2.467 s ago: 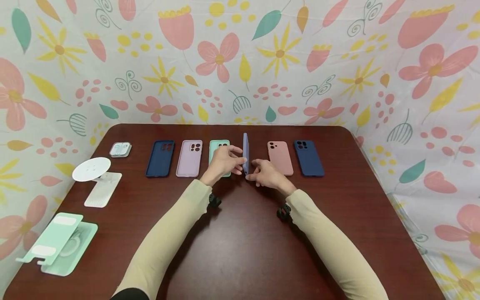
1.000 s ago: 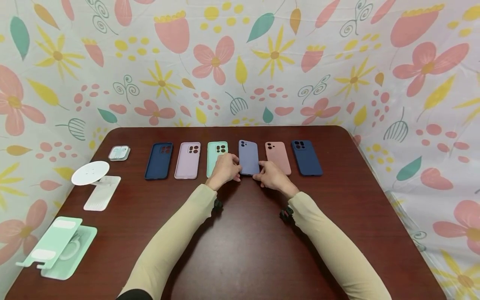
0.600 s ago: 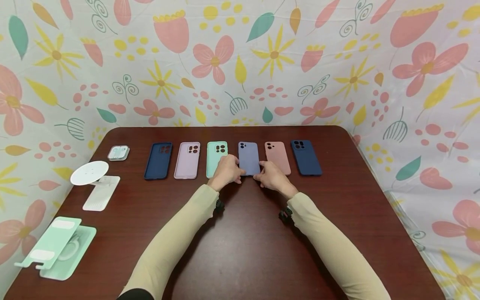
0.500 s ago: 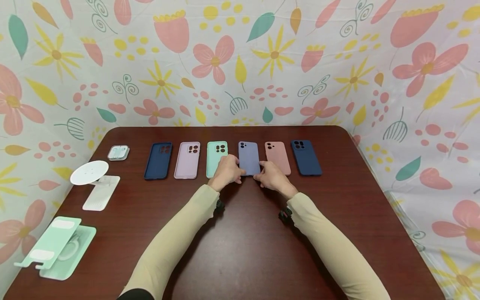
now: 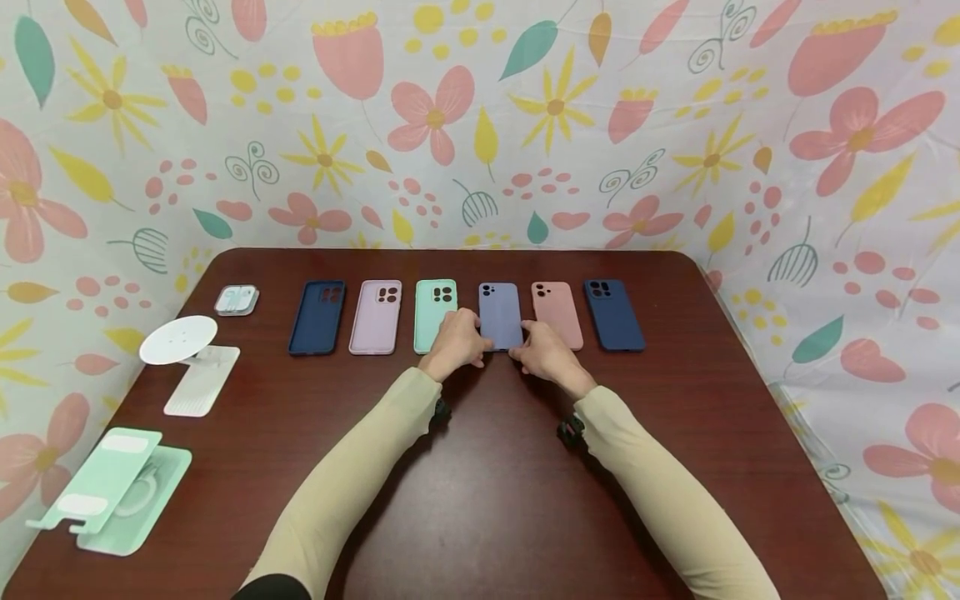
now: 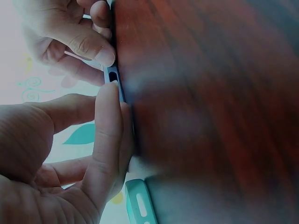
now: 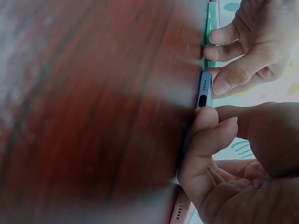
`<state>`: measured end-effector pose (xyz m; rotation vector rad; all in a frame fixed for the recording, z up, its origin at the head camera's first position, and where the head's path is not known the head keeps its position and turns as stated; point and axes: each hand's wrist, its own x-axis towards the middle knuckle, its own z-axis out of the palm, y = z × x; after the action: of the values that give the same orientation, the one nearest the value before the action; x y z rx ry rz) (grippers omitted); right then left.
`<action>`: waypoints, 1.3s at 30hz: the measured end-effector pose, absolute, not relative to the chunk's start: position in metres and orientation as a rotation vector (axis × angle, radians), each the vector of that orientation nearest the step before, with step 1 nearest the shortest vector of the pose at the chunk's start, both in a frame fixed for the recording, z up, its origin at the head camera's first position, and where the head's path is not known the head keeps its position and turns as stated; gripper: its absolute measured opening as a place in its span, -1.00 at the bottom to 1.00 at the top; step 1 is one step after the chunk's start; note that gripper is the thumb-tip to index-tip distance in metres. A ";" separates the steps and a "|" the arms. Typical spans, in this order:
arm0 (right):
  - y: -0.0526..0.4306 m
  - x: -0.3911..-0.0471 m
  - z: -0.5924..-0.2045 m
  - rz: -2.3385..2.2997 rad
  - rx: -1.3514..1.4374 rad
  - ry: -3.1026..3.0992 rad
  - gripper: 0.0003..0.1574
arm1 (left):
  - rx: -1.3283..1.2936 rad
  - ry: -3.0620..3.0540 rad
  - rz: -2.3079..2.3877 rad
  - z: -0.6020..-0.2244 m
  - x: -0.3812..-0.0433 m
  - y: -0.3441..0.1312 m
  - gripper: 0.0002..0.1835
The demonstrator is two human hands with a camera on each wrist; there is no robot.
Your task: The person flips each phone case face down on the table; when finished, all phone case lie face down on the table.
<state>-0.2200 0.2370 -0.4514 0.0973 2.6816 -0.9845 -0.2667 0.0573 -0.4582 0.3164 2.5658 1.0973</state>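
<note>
A lavender-blue phone case (image 5: 498,310) lies back side up in the middle of a row of cases, its camera cutouts at the far end. My left hand (image 5: 457,340) pinches its near left corner, and my right hand (image 5: 546,348) pinches the near right one. Between the two hands, the left wrist view shows the case's bottom edge (image 6: 113,74) with its dark port opening. The same edge, with small speaker holes, appears in the right wrist view as the phone case (image 7: 204,88). Left of it lies a mint green case (image 5: 435,308); a pink case (image 5: 557,312) lies to the right.
Farther left are a lilac case (image 5: 375,321) and a navy case (image 5: 317,321); another navy case (image 5: 615,317) ends the row. A small clear box (image 5: 237,300), a white stand (image 5: 198,379) and a green stand (image 5: 120,483) occupy the table's left side.
The lavender-blue case stood on its edge at first, then was laid flat in the row. Both hands have stayed at its near corners since, with only slight shifts.
</note>
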 end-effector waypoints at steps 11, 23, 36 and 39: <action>0.251 -0.239 -0.485 -1.061 0.116 2.647 0.18 | 0.331 2.527 1.187 -0.447 -0.263 0.042 -0.57; 0.207 -0.208 -0.445 -1.140 -0.115 2.722 -0.11 | 0.331 2.551 1.141 -0.423 -0.254 -0.001 -0.36; 0.170 -0.218 -0.449 -1.158 -0.250 2.675 -0.11 | 0.330 2.661 0.998 -0.423 -0.266 -0.042 -0.37; 0.162 -0.222 -0.451 -1.134 -0.255 2.682 -0.12 | 0.319 2.682 0.933 -0.422 -0.269 -0.048 -0.42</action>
<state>-0.2218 0.1620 -0.4515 -0.2545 2.6821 -1.1341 -0.2685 -0.0484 -0.4223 0.3193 2.6823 0.9334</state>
